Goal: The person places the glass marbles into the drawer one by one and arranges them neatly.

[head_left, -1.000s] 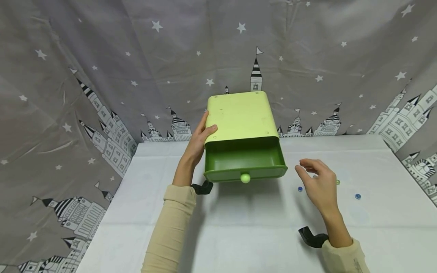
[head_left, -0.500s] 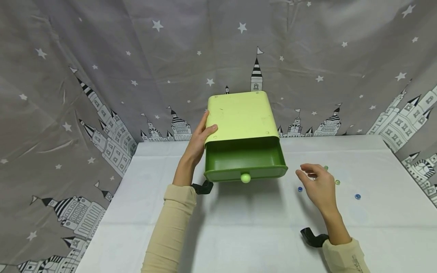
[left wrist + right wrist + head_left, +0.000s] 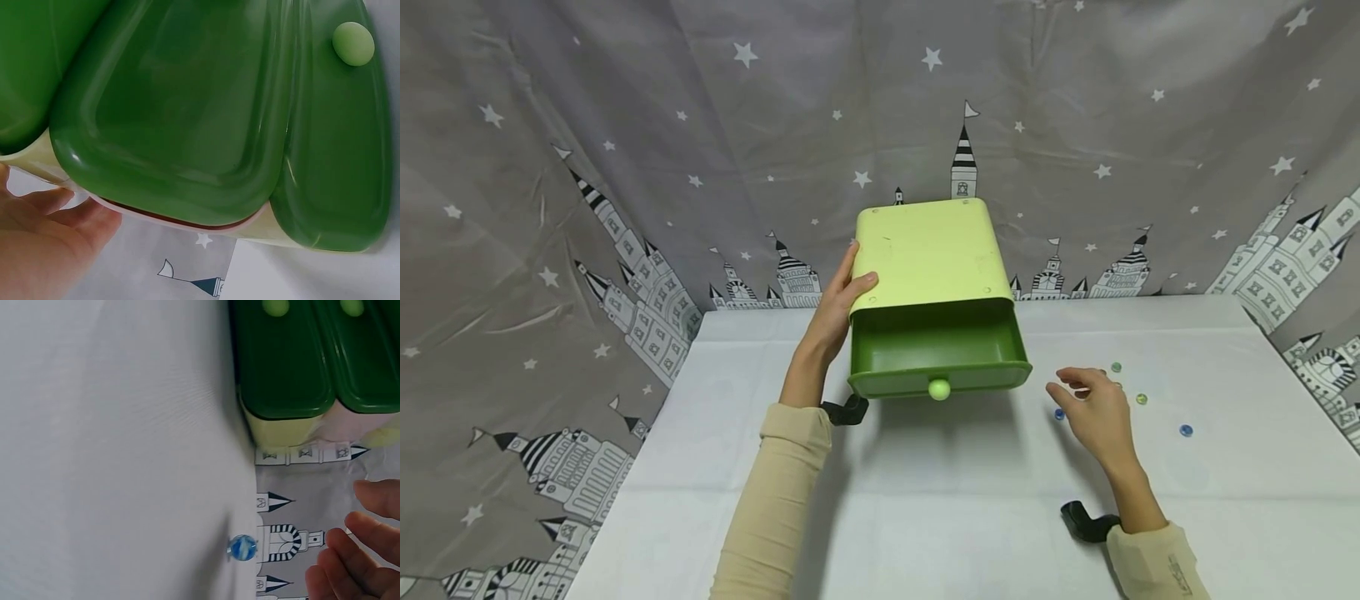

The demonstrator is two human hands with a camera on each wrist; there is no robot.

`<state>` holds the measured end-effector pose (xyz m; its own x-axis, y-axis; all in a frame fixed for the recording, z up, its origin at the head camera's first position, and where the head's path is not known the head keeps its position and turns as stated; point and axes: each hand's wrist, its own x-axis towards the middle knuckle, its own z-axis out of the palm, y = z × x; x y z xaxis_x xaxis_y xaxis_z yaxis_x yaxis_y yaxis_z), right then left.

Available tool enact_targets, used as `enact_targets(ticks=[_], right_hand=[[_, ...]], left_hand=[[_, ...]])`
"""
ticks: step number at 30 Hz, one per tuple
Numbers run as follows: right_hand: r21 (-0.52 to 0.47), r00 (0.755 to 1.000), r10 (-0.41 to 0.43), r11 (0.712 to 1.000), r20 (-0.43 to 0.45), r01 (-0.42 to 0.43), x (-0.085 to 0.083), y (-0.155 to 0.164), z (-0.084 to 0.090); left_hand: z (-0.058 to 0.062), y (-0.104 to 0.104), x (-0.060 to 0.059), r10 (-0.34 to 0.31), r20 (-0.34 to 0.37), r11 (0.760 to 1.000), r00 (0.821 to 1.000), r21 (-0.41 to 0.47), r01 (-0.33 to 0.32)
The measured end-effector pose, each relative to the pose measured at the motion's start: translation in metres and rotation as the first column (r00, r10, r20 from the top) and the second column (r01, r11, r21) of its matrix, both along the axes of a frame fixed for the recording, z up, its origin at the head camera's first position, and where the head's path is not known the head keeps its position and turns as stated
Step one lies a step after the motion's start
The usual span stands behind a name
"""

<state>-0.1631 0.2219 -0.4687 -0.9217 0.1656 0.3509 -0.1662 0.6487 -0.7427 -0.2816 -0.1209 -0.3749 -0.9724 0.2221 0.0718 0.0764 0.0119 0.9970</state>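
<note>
A light green drawer box [image 3: 927, 254] stands at the back of the white table [image 3: 925, 500], its dark green top drawer [image 3: 936, 350] pulled out, with a round pale knob [image 3: 939, 389]. My left hand [image 3: 848, 283] grips the box's left side, thumb on its top edge. In the left wrist view the drawer's underside [image 3: 187, 112] and knob [image 3: 353, 44] fill the frame above my fingers [image 3: 62, 215]. My right hand [image 3: 1075, 390] hovers low over the table, right of the drawer, fingers loosely bent and holding nothing. A blue bead [image 3: 1058, 414] lies just beside it, also the blue bead [image 3: 242, 547] near my fingers [image 3: 359, 550].
More small beads lie right of my hand: a green one [image 3: 1116, 367], a yellow-green one [image 3: 1142, 399] and a blue one [image 3: 1185, 430]. A grey star-and-castle cloth [image 3: 625, 208] hangs behind and on both sides of the table.
My right hand has sunk toward the table and the beads, its fingers bending a little. The left hand and the box have not moved.
</note>
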Motion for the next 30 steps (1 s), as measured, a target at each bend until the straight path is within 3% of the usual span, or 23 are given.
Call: enact_targets(ticks=[14,25,30], right_hand=[[0.017,0.993,0.006,1.000,0.122,-0.008,-0.001,0.006,-0.009],[0.068,0.986,0.018,0.997,0.167,-0.030,-0.001,0.009,-0.017],[0.081,0.972,0.021,0.996,0.232,-0.041,0.000,0.011,-0.020]], left_hand=[[-0.004,0.002,-0.001,0.018,-0.031,1.000,0.999,0.020,-0.017],[-0.005,0.002,-0.001,0.018,-0.035,0.999,0.999,0.035,-0.017],[-0.005,0.002,-0.002,0.014,-0.039,0.999,0.999,0.030,-0.013]])
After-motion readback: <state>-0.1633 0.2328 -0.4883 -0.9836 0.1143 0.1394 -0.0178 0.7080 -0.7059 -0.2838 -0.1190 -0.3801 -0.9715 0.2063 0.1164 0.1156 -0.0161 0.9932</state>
